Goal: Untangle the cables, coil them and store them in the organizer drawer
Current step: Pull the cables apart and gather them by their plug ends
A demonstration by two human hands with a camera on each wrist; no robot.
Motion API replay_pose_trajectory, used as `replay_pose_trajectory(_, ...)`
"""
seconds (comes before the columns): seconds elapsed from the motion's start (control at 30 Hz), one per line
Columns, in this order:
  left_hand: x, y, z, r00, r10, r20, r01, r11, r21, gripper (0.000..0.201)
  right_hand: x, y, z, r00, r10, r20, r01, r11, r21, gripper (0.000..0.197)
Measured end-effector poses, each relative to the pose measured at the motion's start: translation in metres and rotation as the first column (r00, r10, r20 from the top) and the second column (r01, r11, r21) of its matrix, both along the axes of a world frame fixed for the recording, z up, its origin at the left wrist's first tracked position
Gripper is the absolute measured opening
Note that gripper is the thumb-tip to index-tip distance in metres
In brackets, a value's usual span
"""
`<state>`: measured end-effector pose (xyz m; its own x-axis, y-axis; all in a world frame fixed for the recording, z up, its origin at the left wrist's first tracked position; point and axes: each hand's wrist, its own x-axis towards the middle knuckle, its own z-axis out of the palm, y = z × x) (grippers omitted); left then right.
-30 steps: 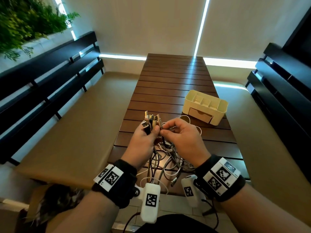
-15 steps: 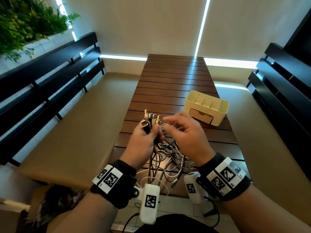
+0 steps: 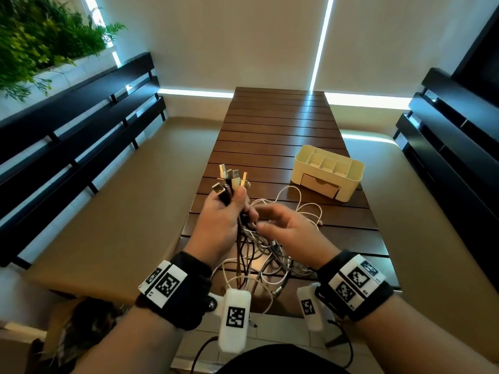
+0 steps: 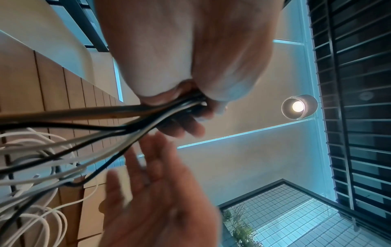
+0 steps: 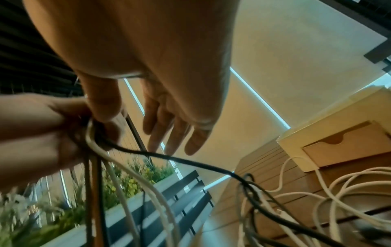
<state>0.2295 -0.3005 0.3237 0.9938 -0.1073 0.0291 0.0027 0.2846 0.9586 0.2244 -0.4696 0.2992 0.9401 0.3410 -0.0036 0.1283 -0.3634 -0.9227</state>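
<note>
Left bench (image 3: pixel 81 136) at 9 o'clock, flanking a tan floor strip (image 3: pixel 129 211) that runs along the slatted table (image 3: pixel 270 130).

Left hand (image 3: pixel 216 222) at 7 o'clock over the table's near edge, fist closed around a bundle of cables (image 3: pixel 259 255). Seven plug ends (image 3: pixel 229 179), by my count, fan upward above the fist. The cables below hang in a tangle of white, grey, black and brown strands; individual count cannot be told.

Right hand (image 3: pixel 289 233) just beside the left, fingers (image 5: pixel 169 127) spread and relaxed, gripping nothing.

White loops (image 3: pixel 302 209) trail on the table toward 1 o'clock.

One cream organizer (image 3: pixel 351 184) near the table's right edge at 1 o'clock, its single drawer (image 3: pixel 320 184) closed. The far half of the table lies bare. Right bench (image 3: pixel 445 157) at 3 o'clock.
</note>
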Motion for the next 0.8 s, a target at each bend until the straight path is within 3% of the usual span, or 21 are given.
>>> replay_pose_trajectory(0.1, 0.001, 0.005, 0.007, 0.999, 0.03, 0.03, -0.029, 0.999, -0.039, 0.035, -0.002, 0.0, -0.012, 0.998, 0.061, 0.012, -0.057, 0.974, -0.217, 0.017)
replay_pose_trajectory(0.27, 0.002, 0.019, 0.015, 0.997, 0.047, 0.063, -0.039, 0.992, -0.123, 0.031, 0.005, -0.014, -0.04, 0.995, -0.075, -0.065, 0.059, 0.971, -0.232, 0.014)
replay_pose_trajectory(0.33, 0.003, 0.024, 0.01, 0.997, 0.036, 0.074, -0.033, 0.999, -0.035, 0.032, 0.01, -0.017, -0.038, 0.991, -0.129, -0.04, 0.118, 0.969, -0.217, 0.011)
replay_pose_trajectory(0.47, -0.003, 0.024, -0.007, 0.999, 0.018, 0.05, -0.03, 0.97, 0.243, 0.033, 0.023, -0.016, -0.002, 0.949, -0.221, 0.224, 0.242, 0.968, -0.07, 0.007)
replay_pose_trajectory(0.57, -0.003, 0.018, -0.009, 0.999, 0.035, 0.029, -0.042, 0.949, 0.313, 0.029, 0.026, -0.008, 0.02, 0.925, -0.146, 0.349, 0.161, 0.987, -0.013, 0.006)
replay_pose_trajectory(0.67, 0.001, 0.015, -0.006, 0.993, -0.032, 0.112, -0.022, 0.893, 0.45, 0.017, 0.022, 0.002, 0.025, 0.922, -0.067, 0.382, 0.074, 0.997, -0.004, 0.008)
replay_pose_trajectory(0.8, 0.002, 0.018, -0.003, 0.979, -0.138, 0.148, 0.042, 0.855, 0.516, 0.035, 0.022, 0.003, 0.024, 0.912, -0.033, 0.409, 0.037, 0.999, -0.002, 0.01)
